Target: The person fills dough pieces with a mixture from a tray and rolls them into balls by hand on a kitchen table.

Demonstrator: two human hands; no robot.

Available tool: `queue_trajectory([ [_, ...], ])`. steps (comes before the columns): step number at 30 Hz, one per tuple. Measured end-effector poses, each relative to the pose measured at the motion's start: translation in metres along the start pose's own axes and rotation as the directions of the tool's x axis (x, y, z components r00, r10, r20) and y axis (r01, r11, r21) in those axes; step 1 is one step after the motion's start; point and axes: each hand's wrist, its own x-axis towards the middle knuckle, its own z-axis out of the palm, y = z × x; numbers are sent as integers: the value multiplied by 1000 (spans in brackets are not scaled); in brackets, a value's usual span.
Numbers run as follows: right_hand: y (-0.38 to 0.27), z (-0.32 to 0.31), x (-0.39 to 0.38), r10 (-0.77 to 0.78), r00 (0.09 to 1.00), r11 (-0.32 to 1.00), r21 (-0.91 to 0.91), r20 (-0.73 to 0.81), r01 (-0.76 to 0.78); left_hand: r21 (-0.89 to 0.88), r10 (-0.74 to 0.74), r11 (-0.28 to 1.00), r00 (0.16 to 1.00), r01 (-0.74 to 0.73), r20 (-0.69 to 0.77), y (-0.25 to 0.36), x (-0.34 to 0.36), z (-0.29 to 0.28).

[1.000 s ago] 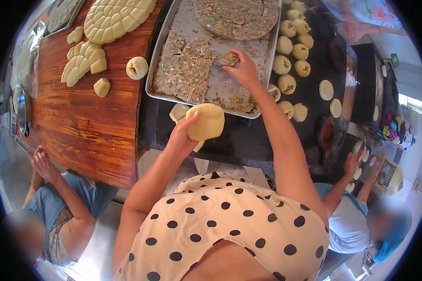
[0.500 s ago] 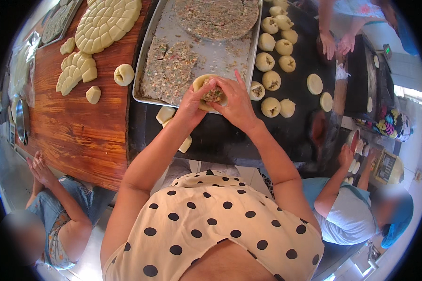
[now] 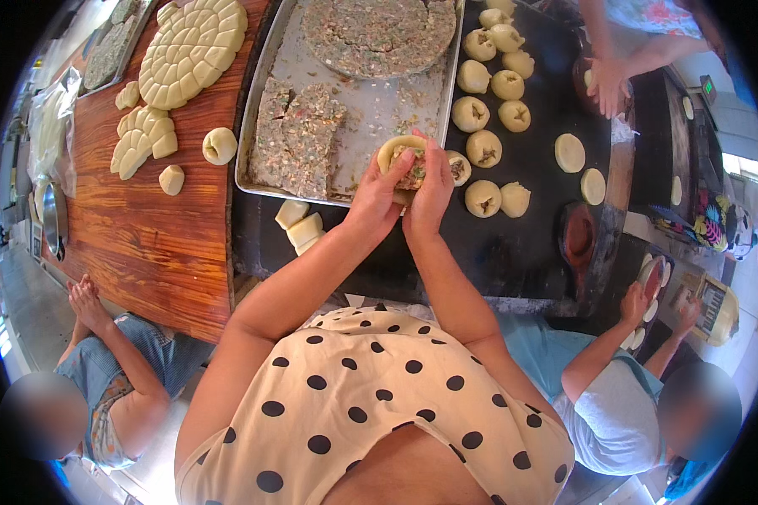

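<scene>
Both of my hands meet over the front edge of the metal tray (image 3: pixel 396 109). My left hand (image 3: pixel 381 192) and my right hand (image 3: pixel 428 187) cup a yellow dough round (image 3: pixel 388 153) whose middle holds a lump of speckled filling (image 3: pixel 411 170). The tray bears a large round slab of chopped filling (image 3: pixel 370 34) and a broken-up patch (image 3: pixel 293 143) of it. Just right of the tray, filled dough balls (image 3: pixel 483 199) stand in rows on the black surface, some with openings on top. A few pale dough pieces (image 3: pixel 306 229) lie below the tray's left corner.
The wooden board (image 3: pixel 160 244) carries scored dough slabs (image 3: pixel 192 55) and small pieces. Flat discs (image 3: pixel 569 153) and a wooden paddle (image 3: pixel 578 244) lie right. Co-workers' hands are at lower left (image 3: pixel 88 299), right (image 3: pixel 636 303) and upper right (image 3: pixel 606 80).
A second ago my right hand held filling over the tray, apart from the dough. It joined my left hand, the filling now inside the dough, and both have since shifted slightly right.
</scene>
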Motion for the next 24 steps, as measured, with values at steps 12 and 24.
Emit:
queue_trajectory([
  [12, 24, 22, -15, -322, 941, 820, -466, 105, 332, -90, -114, 988, 989, 123, 94, 35, -11, -28],
  [24, 30, 44, -20, 7, 995, 983, -184, 101, 11, 51, -289, 957, 950, 284, 119, 77, -3, -67],
])
